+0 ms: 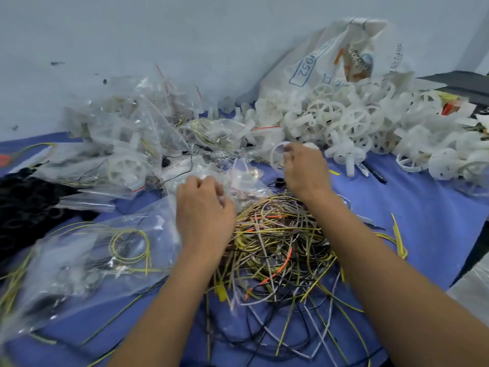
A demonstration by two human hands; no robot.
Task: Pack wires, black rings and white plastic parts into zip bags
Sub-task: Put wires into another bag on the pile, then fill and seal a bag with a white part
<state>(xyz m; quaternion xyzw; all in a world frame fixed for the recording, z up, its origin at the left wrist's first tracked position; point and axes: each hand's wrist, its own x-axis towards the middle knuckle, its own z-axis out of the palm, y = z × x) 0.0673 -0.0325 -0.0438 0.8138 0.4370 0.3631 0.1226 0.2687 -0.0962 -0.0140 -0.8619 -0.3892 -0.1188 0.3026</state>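
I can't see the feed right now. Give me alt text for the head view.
A person's right hand holds a white plastic wheel while the left hand grips a clear zip bag, above a tangle of wires on a blue table. Filled bags lie left, loose white parts right, black rings far left.

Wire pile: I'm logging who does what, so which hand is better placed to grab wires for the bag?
Probably left. The left hand grips a zip bag right at the edge of the wire pile, but the right hand is farther back, holding a white wheel.
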